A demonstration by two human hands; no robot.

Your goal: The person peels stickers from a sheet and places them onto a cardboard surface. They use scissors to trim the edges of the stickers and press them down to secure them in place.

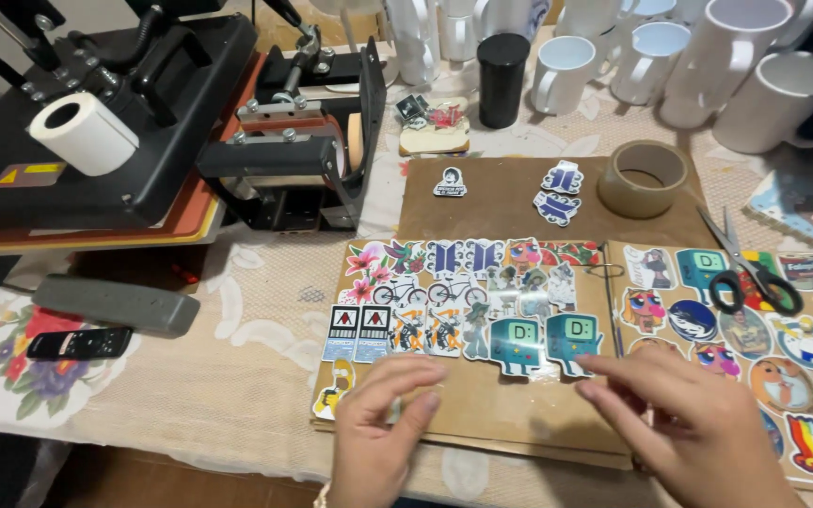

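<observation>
Firstly, counter (237, 376), cloth-covered; black heat press (105, 122) at far left; brown sticker board (491, 414) at front, crowded with stickers. Left hand (383, 428) and right hand (684, 428), both spread flat, fingers resting on its lower edge. Scissors (750, 268) lie right.

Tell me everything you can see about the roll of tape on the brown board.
The roll of tape is a wide ring of brown packing tape lying flat, hollow core facing up, near the back right corner of the brown cardboard sheet. It looks partly used and nothing touches it. Scissors lie to its right, two blue stickers to its left.
</observation>
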